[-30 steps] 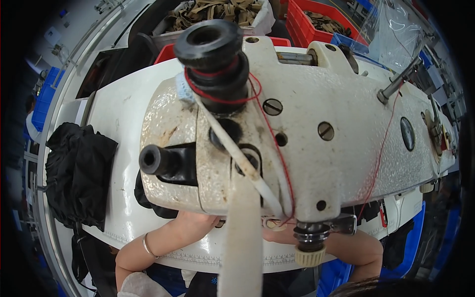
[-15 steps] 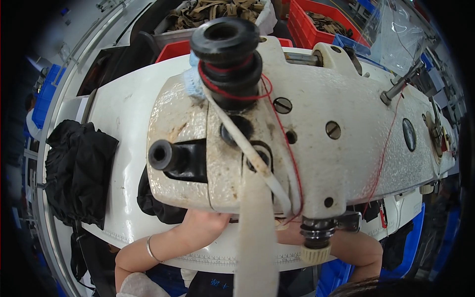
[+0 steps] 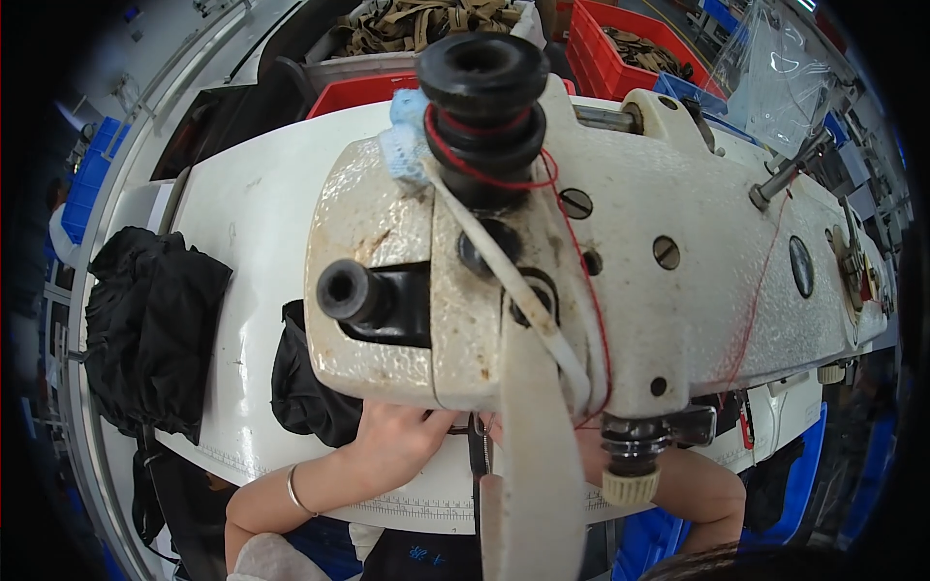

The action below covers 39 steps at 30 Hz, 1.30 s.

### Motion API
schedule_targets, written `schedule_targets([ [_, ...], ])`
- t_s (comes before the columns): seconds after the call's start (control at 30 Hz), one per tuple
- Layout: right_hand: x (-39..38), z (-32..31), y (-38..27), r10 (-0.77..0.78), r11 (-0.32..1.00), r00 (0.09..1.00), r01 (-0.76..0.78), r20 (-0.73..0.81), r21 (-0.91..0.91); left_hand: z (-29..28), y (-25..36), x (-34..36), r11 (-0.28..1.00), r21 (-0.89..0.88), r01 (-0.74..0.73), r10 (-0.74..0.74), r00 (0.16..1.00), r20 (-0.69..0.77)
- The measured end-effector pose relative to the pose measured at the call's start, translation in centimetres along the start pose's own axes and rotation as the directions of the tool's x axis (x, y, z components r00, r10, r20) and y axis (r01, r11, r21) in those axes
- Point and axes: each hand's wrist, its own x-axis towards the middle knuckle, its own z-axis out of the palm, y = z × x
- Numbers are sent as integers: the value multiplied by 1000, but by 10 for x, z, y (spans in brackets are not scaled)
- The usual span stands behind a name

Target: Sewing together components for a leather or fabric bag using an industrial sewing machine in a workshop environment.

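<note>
A white sewing machine head (image 3: 630,300) fills the middle of the view and hides most of what lies under it. My left hand (image 3: 397,441) is at its lower left, beside a piece of black fabric (image 3: 312,397). Its fingers pass out of sight under the head. A bracelet circles that wrist. My right hand (image 3: 589,447) is mostly covered by a hanging pale strip (image 3: 539,474) and the machine. Between the hands a narrow dark strip (image 3: 479,450) runs toward me over the table edge. What the fingers grip is hidden.
A bundle of black fabric (image 3: 155,334) lies on the left of the white table (image 3: 242,261). Red thread (image 3: 599,334) runs down the machine. Beyond stand a bin of tan straps (image 3: 426,27) and a red crate (image 3: 605,73). A blue bin (image 3: 809,494) is at the lower right.
The view has shifted slightly, so the machine appears farther right. The dark narrow strip now shows between my hands, and more of my left hand and the nearby black fabric is visible.
</note>
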Motion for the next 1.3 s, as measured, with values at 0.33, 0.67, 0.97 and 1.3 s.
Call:
schedule_targets([
  [0.33, -12, -5, -9, 7, 999, 995, -2, 97, -55, -2, 1, 0, 996, 70, -60, 59, 998, 17],
  [0.67, -19, 15, 4, 248, 938, 910, -311, 332, 153, 2, -30, 0, 994, -57, -97, 108, 961, 254],
  [0.97, -14, 13, 12, 320, 359, 916, -354, 242, 864, 4, -40, 13, 992, -124, -28, 61, 962, 267],
  [1.3, -4, -19, -8, 373, 765, 868, -488, 327, 421, 15, -33, 1, 987, -73, -140, 151, 973, 175],
])
